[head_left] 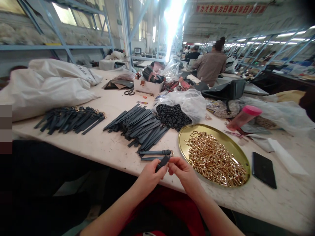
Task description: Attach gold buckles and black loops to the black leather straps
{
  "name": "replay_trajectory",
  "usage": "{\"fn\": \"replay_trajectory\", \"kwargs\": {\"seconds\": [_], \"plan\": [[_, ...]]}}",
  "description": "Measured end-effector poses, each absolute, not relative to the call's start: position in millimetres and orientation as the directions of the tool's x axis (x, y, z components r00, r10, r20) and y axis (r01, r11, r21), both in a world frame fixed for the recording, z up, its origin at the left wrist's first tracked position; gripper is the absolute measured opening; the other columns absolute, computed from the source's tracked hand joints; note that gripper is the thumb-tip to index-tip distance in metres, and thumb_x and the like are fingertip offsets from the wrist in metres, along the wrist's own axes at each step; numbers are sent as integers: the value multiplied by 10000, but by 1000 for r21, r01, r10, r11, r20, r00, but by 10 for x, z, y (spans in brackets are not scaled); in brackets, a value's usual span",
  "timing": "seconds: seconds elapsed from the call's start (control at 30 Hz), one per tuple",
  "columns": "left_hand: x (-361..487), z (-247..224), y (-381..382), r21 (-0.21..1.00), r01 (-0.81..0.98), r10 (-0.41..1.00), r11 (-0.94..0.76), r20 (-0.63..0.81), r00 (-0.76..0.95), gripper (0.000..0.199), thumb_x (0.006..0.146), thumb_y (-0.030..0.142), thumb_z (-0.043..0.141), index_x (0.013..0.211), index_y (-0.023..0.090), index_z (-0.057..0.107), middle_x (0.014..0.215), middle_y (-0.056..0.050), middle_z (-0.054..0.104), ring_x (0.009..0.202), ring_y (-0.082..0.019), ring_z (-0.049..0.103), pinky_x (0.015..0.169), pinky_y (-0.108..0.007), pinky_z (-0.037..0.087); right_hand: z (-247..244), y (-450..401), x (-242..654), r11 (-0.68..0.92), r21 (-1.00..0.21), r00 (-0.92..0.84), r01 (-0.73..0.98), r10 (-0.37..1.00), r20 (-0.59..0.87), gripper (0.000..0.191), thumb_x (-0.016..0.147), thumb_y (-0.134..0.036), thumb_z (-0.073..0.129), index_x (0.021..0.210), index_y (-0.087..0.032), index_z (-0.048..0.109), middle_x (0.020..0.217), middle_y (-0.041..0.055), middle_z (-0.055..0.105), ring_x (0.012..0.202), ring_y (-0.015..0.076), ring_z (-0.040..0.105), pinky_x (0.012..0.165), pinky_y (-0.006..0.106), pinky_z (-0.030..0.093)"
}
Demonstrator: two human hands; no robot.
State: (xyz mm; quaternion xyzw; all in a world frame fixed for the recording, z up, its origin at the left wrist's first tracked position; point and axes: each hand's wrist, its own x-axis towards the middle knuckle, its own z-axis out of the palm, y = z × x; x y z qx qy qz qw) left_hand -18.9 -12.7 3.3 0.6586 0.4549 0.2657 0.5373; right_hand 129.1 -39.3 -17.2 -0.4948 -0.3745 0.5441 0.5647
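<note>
My left hand (153, 173) is closed around a dark strap (162, 163), held just above the table's front edge. Close beside it, the fingers of my right hand (181, 168) pinch a small gold buckle at the strap's end, mostly hidden by the fingertips. Just beyond my hands lies a finished-looking strap (155, 152) with a gold buckle and dark loops. Behind it is a heap of loose dark straps (140, 126). A pile of small black loops (173, 115) spills from a clear plastic bag (193, 103). To the right, a round gold tray (183, 137) holds many gold buckles (216, 157).
Buckled straps (71, 119) lie at the left before a large white sack (49, 85). A phone (264, 169) and a pink-lidded jar (244, 117) are at the right. Scissors (129, 92) and a white box (147, 87) stand farther back. A person (211, 64) sits beyond.
</note>
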Motion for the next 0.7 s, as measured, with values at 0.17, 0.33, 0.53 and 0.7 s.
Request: {"fn": "replay_trajectory", "kwargs": {"seconds": [0.17, 0.33, 0.53, 0.7], "plan": [[-288, 40, -142, 911, 397, 841, -112, -126, 526, 262, 845, 344, 369, 725, 176, 529, 629, 21, 526, 609, -131, 474, 585, -232, 335, -170, -445, 1224, -257, -763, 94, -593, 919, -383, 273, 593, -302, 749, 820, -204, 633, 695, -38, 558, 578, 67, 512, 589, 222, 455], [-252, 104, -182, 868, 451, 788, -209, -124, 603, 234, 847, 273, 352, 800, 183, 563, 756, -19, 597, 693, -160, 510, 615, -237, 341, -189, -545, 1096, -312, -746, 22, -589, 916, -400, 263, 621, -313, 732, 823, -182, 625, 698, -19, 574, 541, 64, 502, 565, 225, 468], [-255, 150, -224, 839, 524, 803, -147, -209, 558, 254, 837, 324, 390, 664, 180, 508, 604, 19, 538, 581, -134, 474, 543, -230, 302, -167, -532, 1199, -128, -848, 249, -514, 924, -290, 259, 640, -344, 708, 819, -187, 607, 679, -21, 539, 520, 75, 472, 503, 218, 430], [-246, 119, -274, 918, 395, 788, -13, -234, 570, 226, 824, 355, 428, 792, 174, 558, 587, 39, 526, 543, -105, 470, 534, -205, 342, -198, -633, 1113, -154, -922, 229, -354, 942, -246, 287, 642, -396, 695, 797, -176, 596, 651, -23, 551, 541, 85, 470, 528, 224, 424]]}}
